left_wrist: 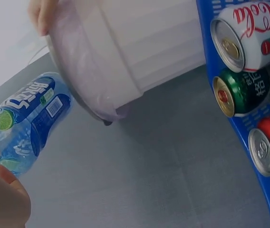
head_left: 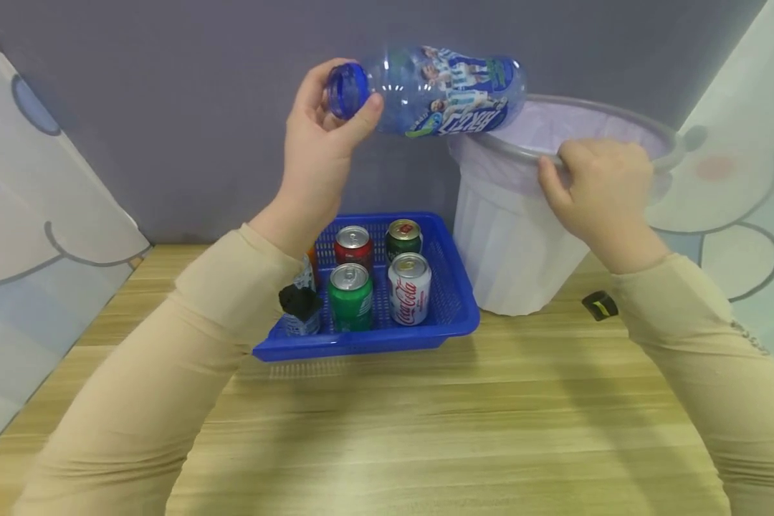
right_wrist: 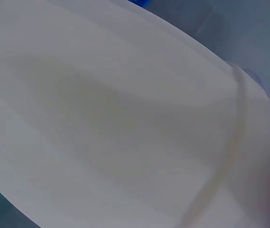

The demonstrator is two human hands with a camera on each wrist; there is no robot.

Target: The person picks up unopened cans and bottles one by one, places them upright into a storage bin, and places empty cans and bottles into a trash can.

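My left hand (head_left: 319,143) grips a clear plastic bottle (head_left: 451,93) by its blue-ringed neck, thumb on the near side. The bottle lies sideways in the air and its mouth, with no cap on, faces left. Its base overlaps the left rim of a white trash bin (head_left: 516,244) in the head view; in the left wrist view the bottle (left_wrist: 40,114) is beside that rim. My right hand (head_left: 609,190) grips the bin's grey front rim, thumb outside, over a pale purple liner bag (head_left: 555,118). The bin's white wall (right_wrist: 125,118) fills most of the right wrist view.
Left of the bin a blue plastic basket (head_left: 454,315) holds several drink cans, among them a green can (head_left: 351,301), a white Coca-Cola can (head_left: 410,294) and a red can (head_left: 353,247). A small black object (head_left: 600,305) lies on the wooden table (head_left: 426,430). A grey wall stands behind.
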